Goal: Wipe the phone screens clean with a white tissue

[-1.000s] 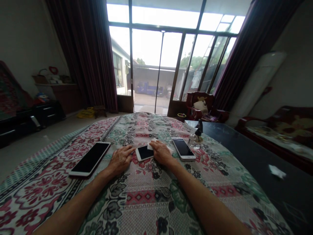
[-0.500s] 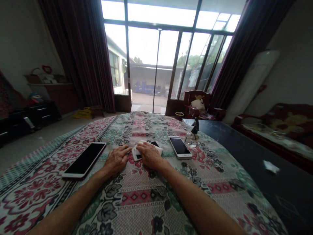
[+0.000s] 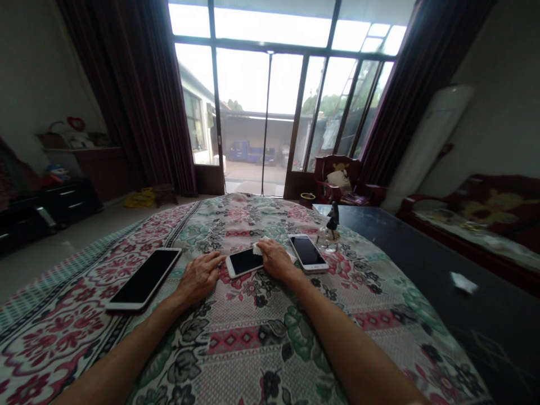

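In the head view a white smartphone (image 3: 244,262) lies face up on the patterned tablecloth, between my hands. My right hand (image 3: 277,260) presses a white tissue (image 3: 258,248) onto the right part of its dark screen and hides that end. My left hand (image 3: 203,271) rests on the cloth, fingers stretched out, the fingertips at the phone's left edge. Left of it lies a larger phone (image 3: 145,278), screen up. Another white phone (image 3: 307,251) lies just right of my right hand, also screen up.
Behind the right-hand phone stands a small dark figurine (image 3: 333,218) on a clear base. A crumpled white piece (image 3: 464,282) lies on the dark tabletop (image 3: 426,253) to the right. The floral tablecloth (image 3: 236,337) covers the surface under my hands.
My right hand has slid the tissue rightward along the phone, uncovering the left part of its screen. My left hand stays in nearly the same place. The view has shifted slightly.
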Available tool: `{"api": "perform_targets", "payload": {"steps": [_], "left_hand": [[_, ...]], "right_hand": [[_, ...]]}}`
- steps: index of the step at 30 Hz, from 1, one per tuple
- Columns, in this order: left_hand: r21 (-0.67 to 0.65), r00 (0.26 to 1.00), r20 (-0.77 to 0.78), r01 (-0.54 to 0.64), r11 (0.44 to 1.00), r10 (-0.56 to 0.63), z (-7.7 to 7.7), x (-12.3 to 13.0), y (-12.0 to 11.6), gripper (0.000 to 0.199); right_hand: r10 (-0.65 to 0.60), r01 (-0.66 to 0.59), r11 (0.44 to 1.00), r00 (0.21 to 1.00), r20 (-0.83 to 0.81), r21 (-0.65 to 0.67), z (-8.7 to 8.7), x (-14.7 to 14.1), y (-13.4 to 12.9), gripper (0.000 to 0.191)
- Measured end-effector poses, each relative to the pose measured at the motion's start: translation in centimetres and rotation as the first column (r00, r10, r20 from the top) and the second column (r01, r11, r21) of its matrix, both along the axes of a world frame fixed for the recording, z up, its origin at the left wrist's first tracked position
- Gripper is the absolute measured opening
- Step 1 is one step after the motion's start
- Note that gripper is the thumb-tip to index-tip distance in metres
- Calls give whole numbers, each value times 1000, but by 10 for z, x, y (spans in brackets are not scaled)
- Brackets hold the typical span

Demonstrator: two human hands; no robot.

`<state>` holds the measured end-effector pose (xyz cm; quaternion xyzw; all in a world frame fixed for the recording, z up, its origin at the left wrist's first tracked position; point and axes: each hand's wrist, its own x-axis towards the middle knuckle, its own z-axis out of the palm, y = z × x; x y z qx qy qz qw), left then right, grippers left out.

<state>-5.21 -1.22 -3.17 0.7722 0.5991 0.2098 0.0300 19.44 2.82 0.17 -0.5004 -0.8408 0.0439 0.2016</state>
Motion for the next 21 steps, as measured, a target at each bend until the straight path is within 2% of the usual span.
{"api": "perform_targets", "payload": {"steps": [5,12,15,21], "left_hand": [[4,1000,-6,-8,1000,8,2,2,-2,46],[-4,999,-31,-11,1000,11,3,2,-2,45],[-4,999,-39,-18,1000,18,3,2,-1,45],[-10,999,-32,-17,1000,16,5,3,-3,46]], "right_hand": [[-55,54,998,998,15,27,-2,0,-3,33],[-175,168,984,970,167,53,6,-10,-20,29],[-140,142,990,967,213,5,14,-9,-26,31],[36,-3,990,971,238,-139,28,6,-31,33]]}}
